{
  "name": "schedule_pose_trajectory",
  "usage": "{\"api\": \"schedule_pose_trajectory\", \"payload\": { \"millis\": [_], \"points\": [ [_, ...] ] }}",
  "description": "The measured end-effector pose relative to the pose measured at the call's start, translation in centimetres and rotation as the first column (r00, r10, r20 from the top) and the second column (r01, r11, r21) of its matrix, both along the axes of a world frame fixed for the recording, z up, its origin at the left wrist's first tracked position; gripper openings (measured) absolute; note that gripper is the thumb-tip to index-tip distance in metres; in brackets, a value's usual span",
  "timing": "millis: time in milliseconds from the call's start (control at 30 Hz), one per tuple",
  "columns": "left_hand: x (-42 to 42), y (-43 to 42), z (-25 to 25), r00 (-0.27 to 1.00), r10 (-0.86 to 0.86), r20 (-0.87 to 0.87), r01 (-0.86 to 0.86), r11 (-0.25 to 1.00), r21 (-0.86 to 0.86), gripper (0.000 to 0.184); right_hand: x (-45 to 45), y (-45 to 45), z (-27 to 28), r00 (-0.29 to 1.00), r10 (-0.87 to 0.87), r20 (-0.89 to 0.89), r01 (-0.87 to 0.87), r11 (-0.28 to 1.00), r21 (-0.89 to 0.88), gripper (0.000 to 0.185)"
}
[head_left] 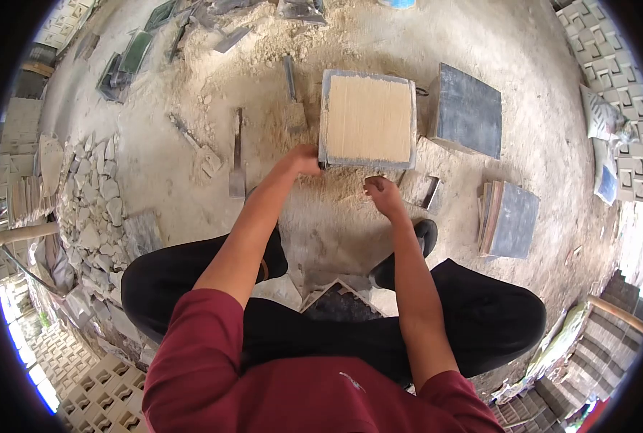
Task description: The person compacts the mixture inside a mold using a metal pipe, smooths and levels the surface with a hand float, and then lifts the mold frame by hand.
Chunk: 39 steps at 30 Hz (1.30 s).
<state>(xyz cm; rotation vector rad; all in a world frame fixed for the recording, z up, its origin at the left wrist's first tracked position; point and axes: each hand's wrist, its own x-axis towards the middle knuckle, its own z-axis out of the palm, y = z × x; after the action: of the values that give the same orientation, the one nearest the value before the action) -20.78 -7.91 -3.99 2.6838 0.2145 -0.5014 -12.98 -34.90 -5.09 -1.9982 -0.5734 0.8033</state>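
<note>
A square mould [413,108] with a grey rim, filled level with pale tan material [368,117], sits on the dusty floor in front of me. My left hand [305,160] is at the mould's near left corner, its fingers partly hidden there. Just below the near edge, to the right, my right hand [380,189] is closed, with its fingers curled in; what it holds, if anything, is too small to make out. A metal-edged tool [431,193] lies right of my right hand.
Scrapers [237,180] and trowels [296,115] lie left of the mould. A grey block [468,108] and a stack of boards [512,219] stand right. Broken pieces [90,209] are heaped far left. Between my feet is a dark-filled container [341,303].
</note>
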Motion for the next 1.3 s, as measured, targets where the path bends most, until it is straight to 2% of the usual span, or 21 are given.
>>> {"api": "schedule_pose_trajectory", "payload": {
  "millis": [67,200,267,300,333,367,400,433,533,567,800,933,1000,1033,1067,1133,1167,1200,1233,1267,1300],
  "points": [
    [0.7,0.6,0.9,0.927,-0.037,-0.374,-0.058,0.969,-0.24,0.035,1.9,-1.1,1.0,0.994,-0.065,-0.086,0.06,0.996,-0.059,0.025],
    [-0.5,1.4,-2.9,0.978,-0.191,-0.081,0.171,0.964,-0.205,0.042,6.5,-2.9,6.0,0.792,-0.368,-0.487,0.335,0.929,-0.157,0.028],
    [-2.4,0.1,-2.5,0.999,0.046,-0.012,-0.046,0.998,0.043,0.054,8.5,-3.0,5.7,0.715,-0.598,-0.361,0.65,0.759,0.031,0.032],
    [-3.2,-0.7,-2.7,0.999,0.046,-0.012,-0.045,0.998,0.044,0.054,9.2,-2.3,6.1,0.734,-0.623,-0.269,0.654,0.755,0.037,0.042],
    [-4.0,-1.3,-3.1,0.983,0.087,0.164,-0.103,0.99,0.091,0.052,9.5,-1.4,5.9,0.734,-0.622,-0.271,0.655,0.755,0.041,0.042],
    [-4.4,-1.5,-3.3,0.935,0.116,0.336,-0.167,0.977,0.129,0.05,9.5,-0.4,5.6,0.824,-0.556,-0.109,0.561,0.828,0.02,0.05],
    [-4.6,-1.6,-3.0,0.937,0.115,0.331,-0.166,0.977,0.132,0.05,9.5,0.4,5.0,0.886,-0.462,0.05,0.463,0.886,-0.025,0.059],
    [-4.8,-1.7,-2.4,0.943,0.132,0.304,-0.174,0.978,0.114,0.048,9.7,1.4,4.2,0.912,-0.402,-0.075,0.388,0.908,-0.157,0.074],
    [-4.3,-1.3,-1.3,0.97,0.146,0.194,-0.167,0.981,0.095,0.045,8.2,2.2,5.6,0.875,-0.476,-0.091,0.454,0.87,-0.192,0.077],
    [-4.2,-1.2,-1.1,0.985,0.137,0.104,-0.146,0.985,0.088,0.044,8.5,1.8,4.1,0.884,-0.442,-0.154,0.429,0.896,-0.111,0.075],
    [-3.5,4.3,-2.5,0.98,0.03,0.194,-0.055,0.99,0.126,0.034,3.1,3.0,3.5,0.846,-0.532,-0.021,0.532,0.847,-0.014,0.073],
    [-3.8,4.5,-2.4,0.996,0.017,0.089,-0.033,0.983,0.183,0.036,5.0,2.4,5.4,0.874,-0.483,-0.052,0.485,0.874,0.033,0.07],
    [-4.6,2.9,-2.7,0.964,-0.006,0.264,-0.08,0.946,0.313,0.035,7.7,2.5,8.0,0.921,-0.386,0.057,0.38,0.853,-0.358,0.06],
    [-4.8,2.4,-3.0,0.907,-0.032,0.42,-0.165,0.89,0.424,0.035,8.6,2.4,6.4,0.857,-0.428,0.288,0.49,0.849,-0.196,0.048],
    [-4.6,2.2,-3.3,0.905,-0.033,0.424,-0.165,0.891,0.422,0.035,9.6,2.3,4.7,0.854,-0.429,0.293,0.493,0.848,-0.195,0.048],
    [-3.9,2.1,-3.8,0.949,0.086,0.304,-0.178,0.941,0.289,0.034,11.4,2.2,3.0,0.664,-0.353,0.659,0.337,0.928,0.157,0.039],
    [-3.9,2.3,-3.9,0.956,0.075,0.282,-0.16,0.944,0.29,0.033,12.4,1.6,2.4,0.846,-0.161,0.508,0.225,0.972,-0.067,0.043],
    [-4.2,2.3,-3.9,0.96,0.076,0.269,-0.155,0.945,0.288,0.033,12.0,1.6,0.9,0.853,-0.16,0.497,0.225,0.971,-0.074,0.043],
    [-4.6,2.3,-3.8,0.96,0.073,0.27,-0.147,0.954,0.261,0.031,11.2,2.1,-0.9,0.929,-0.316,0.191,0.33,0.943,-0.046,0.054],
    [-4.3,2.8,-3.5,0.956,0.065,0.285,-0.138,0.96,0.242,0.03,11.2,2.7,-2.2,0.889,-0.44,-0.129,0.438,0.898,-0.04,0.065],
    [-4.0,2.9,-3.3,0.956,0.061,0.287,-0.137,0.958,0.251,0.03,11.1,3.2,-1.8,0.889,-0.44,-0.132,0.439,0.898,-0.031,0.065]
  ]
}}
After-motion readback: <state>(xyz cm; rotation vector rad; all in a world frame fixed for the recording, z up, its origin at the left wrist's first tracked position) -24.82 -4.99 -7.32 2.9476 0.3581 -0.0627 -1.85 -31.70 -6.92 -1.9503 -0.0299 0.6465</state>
